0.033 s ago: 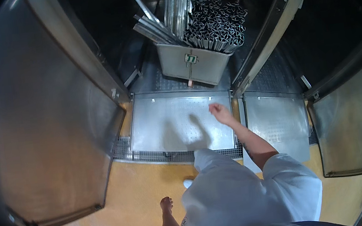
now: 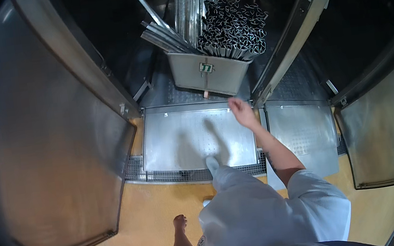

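My right hand [image 2: 243, 113] is stretched forward above the metal ramp plate [image 2: 184, 141], with nothing in it. Its fingers are loosely bent and not pressed together. Low on the left, my left hand [image 2: 180, 222] hangs by my side over the floor, curled into a fist with nothing showing in it. Beyond the plate stands a grey tub [image 2: 211, 79], apart from both hands. Many thin metal strips or profiles [image 2: 232, 30] stand packed upright in it, their folded ends facing up. A few longer metal strips [image 2: 169, 35] lean out over its left side.
An open metal door [image 2: 51, 141] stands on the left and another open door [image 2: 385, 134] on the right. A metal post [image 2: 295, 42] divides two dark chambers. A second ramp plate [image 2: 301, 127] lies right of it. A drain grating [image 2: 188, 174] crosses the yellow floor [image 2: 144, 213].
A white-shod foot has come forward to the near edge of the ramp plate. My right hand has moved slightly forward, while my left hand looks nearly the same.
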{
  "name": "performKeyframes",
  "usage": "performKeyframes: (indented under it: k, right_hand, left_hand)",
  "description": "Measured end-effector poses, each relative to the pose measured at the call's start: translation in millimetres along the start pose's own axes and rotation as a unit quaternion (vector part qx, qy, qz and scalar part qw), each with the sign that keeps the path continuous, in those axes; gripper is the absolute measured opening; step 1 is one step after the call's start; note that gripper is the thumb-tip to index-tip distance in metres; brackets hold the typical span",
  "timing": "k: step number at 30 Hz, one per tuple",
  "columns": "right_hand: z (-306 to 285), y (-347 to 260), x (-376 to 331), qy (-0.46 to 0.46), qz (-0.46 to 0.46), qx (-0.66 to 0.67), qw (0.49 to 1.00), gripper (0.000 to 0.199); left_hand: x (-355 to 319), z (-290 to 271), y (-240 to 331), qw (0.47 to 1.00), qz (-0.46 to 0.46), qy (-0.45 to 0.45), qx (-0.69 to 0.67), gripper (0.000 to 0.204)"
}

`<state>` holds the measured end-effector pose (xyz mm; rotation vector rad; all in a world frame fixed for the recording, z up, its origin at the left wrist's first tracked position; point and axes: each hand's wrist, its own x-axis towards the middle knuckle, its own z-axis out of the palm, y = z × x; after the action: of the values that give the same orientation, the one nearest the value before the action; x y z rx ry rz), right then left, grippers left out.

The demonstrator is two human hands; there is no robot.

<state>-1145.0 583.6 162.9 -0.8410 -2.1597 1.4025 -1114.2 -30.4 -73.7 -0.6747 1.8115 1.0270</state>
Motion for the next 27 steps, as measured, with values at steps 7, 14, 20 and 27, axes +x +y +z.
performKeyframes:
  k: [7, 14, 20, 27]
  right_hand:
    - [-76.8, -147.6, 168.6, 0.279, -0.262, -0.214, 0.899, 0.032]
    - [-63.6, -138.6, 299.8, 0.288, -0.207, -0.359, 0.863, 0.045]
    - [-42.5, -123.1, 332.4, 0.228, -0.121, -0.479, 0.839, 0.048]
    - [-37.3, -126.1, 366.6, 0.315, -0.007, -0.428, 0.847, 0.047]
  left_hand:
    - [120.4, 34.5, 264.9, 0.908, 0.314, 0.061, 0.27, 0.032]
    - [87.4, 176.0, 602.2, 0.745, 0.517, 0.033, 0.42, 0.042]
    - [73.9, 294.3, 819.8, 0.593, 0.659, 0.021, 0.462, 0.056]
    - [124.4, 401.1, 976.9, 0.426, 0.754, -0.029, 0.499, 0.057]
